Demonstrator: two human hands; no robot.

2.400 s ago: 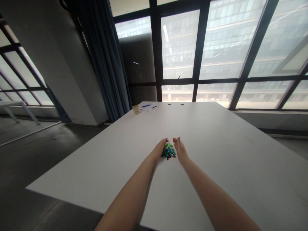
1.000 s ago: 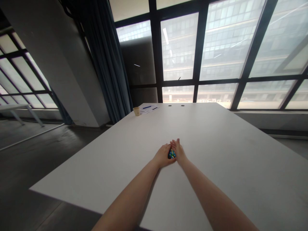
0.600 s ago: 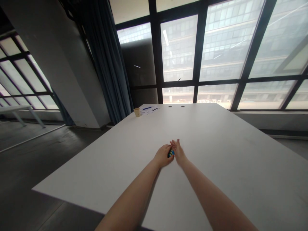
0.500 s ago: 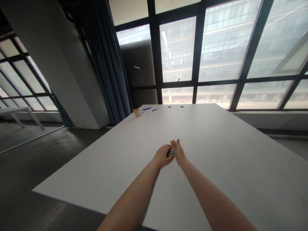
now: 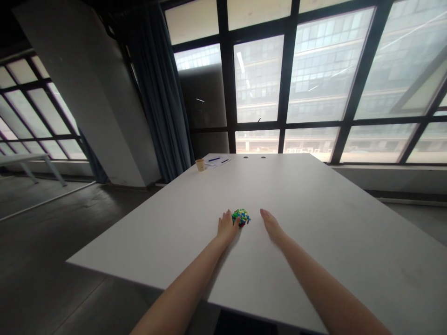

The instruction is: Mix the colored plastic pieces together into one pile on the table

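Observation:
A small heap of colourful pieces (image 5: 241, 217), green, blue, yellow and red, lies on the white table (image 5: 300, 200). The pieces are too small to name exactly; they look like little plastic bits. My left hand (image 5: 227, 227) rests against the heap's left side with its fingers apart, the thumb along the near edge. To the right of the heap, with a gap between, my right hand (image 5: 272, 226) is held edge-on over the table, its fingers stretched out and holding nothing.
At the table's far left edge stands a paper cup (image 5: 200, 164), beside papers (image 5: 215, 163) with pens on them. Two dark round discs (image 5: 263, 157) sit in the far tabletop. Beyond are a blue curtain (image 5: 164, 116), a pillar and large windows.
My hands have parted: the right moved right, away from the pieces, and the left shifted slightly left. The heap, mostly covered before, now shows between them. The camera view has tilted slightly.

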